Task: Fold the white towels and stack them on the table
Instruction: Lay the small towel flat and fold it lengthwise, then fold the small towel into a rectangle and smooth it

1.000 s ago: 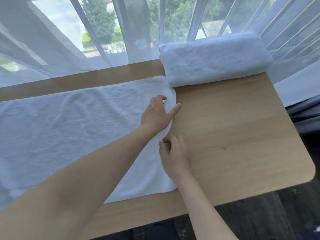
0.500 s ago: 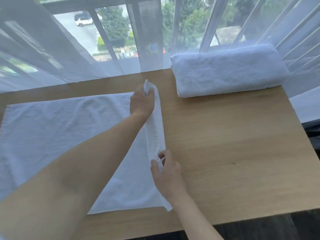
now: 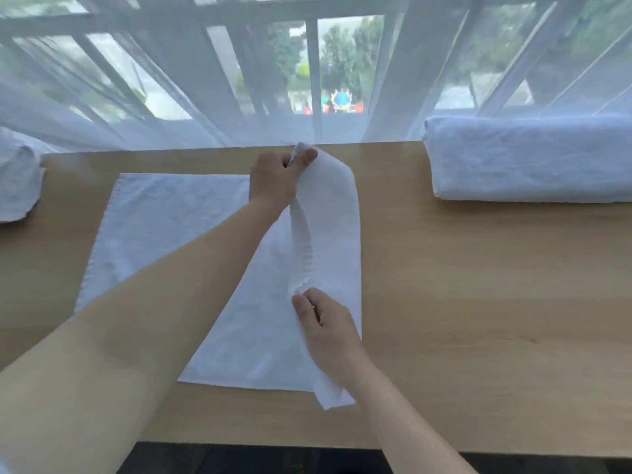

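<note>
The towel (image 3: 178, 234) lies flat at table (image 3: 478, 302) centre, its right edge lifted off the wood. The left hand (image 3: 275, 181) pinches the far right corner at 12 o'clock of the towel. The right hand (image 3: 328, 331) pinches the near part of the same edge at 5 o'clock. A folded towel (image 3: 530, 159) rests at 2 o'clock, against the curtain (image 3: 136, 97). Another white bundle (image 3: 17, 179) sits at 10 o'clock.

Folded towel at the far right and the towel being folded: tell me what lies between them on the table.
Bare wooden table only; the head view shows nothing between the folded towel and the towel being folded.
</note>
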`<state>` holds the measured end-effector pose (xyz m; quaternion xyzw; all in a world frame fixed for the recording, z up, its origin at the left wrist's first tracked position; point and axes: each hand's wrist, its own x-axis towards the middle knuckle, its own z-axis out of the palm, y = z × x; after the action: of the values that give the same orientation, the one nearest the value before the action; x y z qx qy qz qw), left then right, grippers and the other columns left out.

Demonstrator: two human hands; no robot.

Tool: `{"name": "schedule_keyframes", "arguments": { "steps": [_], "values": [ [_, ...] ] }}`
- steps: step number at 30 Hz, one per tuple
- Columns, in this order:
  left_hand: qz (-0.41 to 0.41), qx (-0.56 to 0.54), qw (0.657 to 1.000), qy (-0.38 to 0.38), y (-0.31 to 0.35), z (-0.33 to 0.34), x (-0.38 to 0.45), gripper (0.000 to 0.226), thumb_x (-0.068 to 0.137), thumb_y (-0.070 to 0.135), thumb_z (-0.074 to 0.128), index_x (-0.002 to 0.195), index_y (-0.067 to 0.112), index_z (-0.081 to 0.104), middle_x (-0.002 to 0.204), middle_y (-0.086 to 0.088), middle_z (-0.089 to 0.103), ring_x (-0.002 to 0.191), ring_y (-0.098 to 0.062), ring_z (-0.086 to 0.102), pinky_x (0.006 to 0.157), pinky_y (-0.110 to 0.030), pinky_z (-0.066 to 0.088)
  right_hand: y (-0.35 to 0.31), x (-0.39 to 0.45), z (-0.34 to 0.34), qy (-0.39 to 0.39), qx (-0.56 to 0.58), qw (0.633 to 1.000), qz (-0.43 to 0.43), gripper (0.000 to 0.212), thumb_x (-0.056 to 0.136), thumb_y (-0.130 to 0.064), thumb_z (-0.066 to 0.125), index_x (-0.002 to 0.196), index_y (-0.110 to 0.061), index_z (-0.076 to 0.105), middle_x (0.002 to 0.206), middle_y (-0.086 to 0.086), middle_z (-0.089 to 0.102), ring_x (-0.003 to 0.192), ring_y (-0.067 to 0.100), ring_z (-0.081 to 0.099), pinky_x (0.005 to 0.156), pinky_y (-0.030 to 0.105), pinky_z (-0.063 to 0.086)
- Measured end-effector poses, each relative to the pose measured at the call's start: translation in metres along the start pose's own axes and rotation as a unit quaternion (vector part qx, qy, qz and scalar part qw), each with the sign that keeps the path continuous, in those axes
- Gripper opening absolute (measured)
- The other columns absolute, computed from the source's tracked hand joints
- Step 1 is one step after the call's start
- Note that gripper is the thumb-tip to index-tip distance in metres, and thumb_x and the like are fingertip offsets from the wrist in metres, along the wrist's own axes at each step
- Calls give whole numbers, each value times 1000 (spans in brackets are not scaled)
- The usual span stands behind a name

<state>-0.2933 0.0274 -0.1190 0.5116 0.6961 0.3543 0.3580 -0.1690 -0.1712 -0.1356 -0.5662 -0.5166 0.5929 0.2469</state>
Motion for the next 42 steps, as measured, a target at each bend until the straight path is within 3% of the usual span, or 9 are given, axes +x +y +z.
{"name": "schedule_keyframes", "arguments": {
  "steps": [7,12,17,20,27,30,33,37,42],
  "values": [
    [27,-49,998,13,-56,-146,28,61,95,44,64,58,23,21,55,10,15,55,-14,17,56,-35,12,-53,21,121,-76,-15,997,-23,38,107,-38,39,73,-23,34,62,-11,37,57,7,31,54,23,27],
    [10,-89,995,-46,-99,-233,66,65,98,42,61,69,-11,39,71,-8,30,66,-23,29,57,-36,24,-95,47,209,-72,-35,997,-15,39,106,-40,41,70,-28,34,59,-14,36,56,6,30,52,22,28],
    [1,-112,990,-83,-140,-290,106,66,98,47,59,76,-14,47,71,-9,33,56,-19,33,49,-27,31,-122,82,280,-65,-32,997,1,37,105,-41,42,73,-24,38,62,-12,38,58,8,34,54,23,28],
    [-23,-128,987,-98,-170,-307,125,69,93,56,59,79,-12,52,74,-9,40,61,-20,41,54,-32,39,-125,101,313,-50,-47,997,21,36,105,-45,41,76,-24,42,65,-8,44,58,9,37,55,25,30],
    [-104,-115,983,-102,-237,-309,150,36,97,50,59,93,15,68,79,-2,57,68,-14,55,68,-27,47,-101,129,364,-12,-142,987,70,33,104,-51,38,90,-22,48,61,-7,48,50,10,41,52,28,34],
    [-127,-126,979,-95,-257,-303,159,26,93,49,66,97,25,75,94,4,72,87,-14,67,86,-28,55,-91,136,381,-3,-173,982,71,30,104,-50,40,95,-22,46,63,-7,49,54,13,44,57,34,40],
    [-125,-118,984,-50,-267,-301,161,17,91,44,70,93,28,74,94,5,73,93,-16,68,88,-29,54,-84,138,395,-11,-196,978,66,23,103,-47,44,98,-25,43,67,-7,51,63,16,51,64,39,47],
    [-115,-95,989,-15,-268,-310,144,35,82,48,78,106,22,73,89,10,71,90,-6,66,82,-20,51,-83,133,401,-15,-228,973,42,22,102,-48,45,104,-27,40,67,-10,48,68,17,55,65,36,47],
    [-110,-69,991,-38,-280,-326,89,34,82,41,81,107,23,65,92,10,75,93,-8,70,88,-31,56,-88,126,401,-52,-258,964,28,26,102,-49,42,113,-26,43,68,-7,52,72,19,58,69,38,49]
  ]
}}
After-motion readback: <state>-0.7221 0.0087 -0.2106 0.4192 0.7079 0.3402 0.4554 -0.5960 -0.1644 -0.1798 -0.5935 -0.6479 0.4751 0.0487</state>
